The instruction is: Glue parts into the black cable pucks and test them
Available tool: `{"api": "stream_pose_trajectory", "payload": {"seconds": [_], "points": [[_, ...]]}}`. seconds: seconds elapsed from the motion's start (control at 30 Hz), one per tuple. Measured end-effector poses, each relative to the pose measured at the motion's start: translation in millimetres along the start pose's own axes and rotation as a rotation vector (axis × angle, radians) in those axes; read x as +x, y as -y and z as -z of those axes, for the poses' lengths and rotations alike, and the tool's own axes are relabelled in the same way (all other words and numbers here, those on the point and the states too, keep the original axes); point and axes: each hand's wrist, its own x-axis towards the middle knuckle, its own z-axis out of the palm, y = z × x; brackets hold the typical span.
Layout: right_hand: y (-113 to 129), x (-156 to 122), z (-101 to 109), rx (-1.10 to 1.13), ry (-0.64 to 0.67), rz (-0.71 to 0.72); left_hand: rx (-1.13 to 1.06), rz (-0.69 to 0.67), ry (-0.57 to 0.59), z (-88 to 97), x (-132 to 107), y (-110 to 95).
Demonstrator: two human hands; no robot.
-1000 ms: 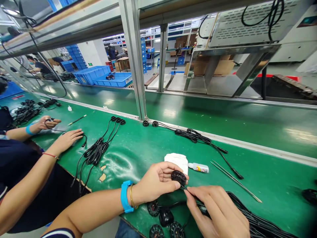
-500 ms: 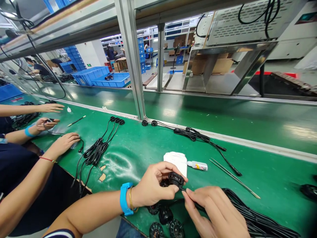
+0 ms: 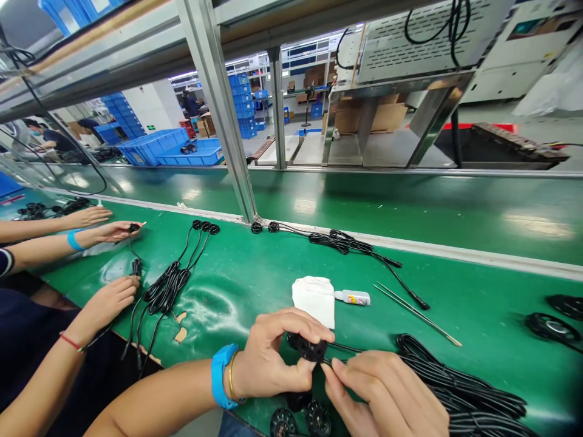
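Observation:
My left hand (image 3: 273,355) grips a black round cable-end part (image 3: 310,349) between thumb and fingers, and the part is partly hidden by them. My right hand (image 3: 382,394) pinches a thin black cable (image 3: 346,348) close to that part. A blue wristband (image 3: 219,376) and a gold bangle circle my left wrist. A coil of black cable (image 3: 460,382) lies under and beyond my right hand. Several round black discs on cables (image 3: 317,419) sit just below my hands. A white cloth (image 3: 315,300), a small glue bottle (image 3: 353,297) and long metal tweezers (image 3: 416,314) lie beyond them.
A co-worker's hands (image 3: 118,230) work at the left of the green belt (image 3: 237,303), beside a black cable bundle (image 3: 166,288). Another bundle (image 3: 339,241) lies by the aluminium post (image 3: 214,109). Black discs (image 3: 552,328) lie at right; blue crates (image 3: 152,147) stand behind.
The whole scene has shifted left and tilted as the view turned. The black part has rotated in my left hand, with the cable now running right. A co-worker's further hand has appeared at left.

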Motion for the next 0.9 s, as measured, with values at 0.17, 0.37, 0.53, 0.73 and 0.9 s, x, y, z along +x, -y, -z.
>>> {"api": "stream_pose_trajectory", "payload": {"seconds": [0.17, 0.37, 0.53, 0.73, 0.9], "points": [[2, -4, -4, 0.016, -0.056, -0.006, 0.005, -0.153, 0.039, 1.6, 8, 1], [-3, -8, -2, 0.107, -0.002, -0.055, -0.073, -0.110, 0.086, 7.6, 11, 0], [1, -10, -8, 0.214, -0.026, -0.120, -0.186, 0.067, 0.078, 5.3, 4, -1], [-13, 3, -4, 0.287, 0.141, -0.293, -0.439, 0.564, -0.059, 1.8, 3, 3], [-97, -7, 34, -0.414, 0.295, -0.570, -0.316, 0.697, -0.153, 5.7, 13, 13]]}}
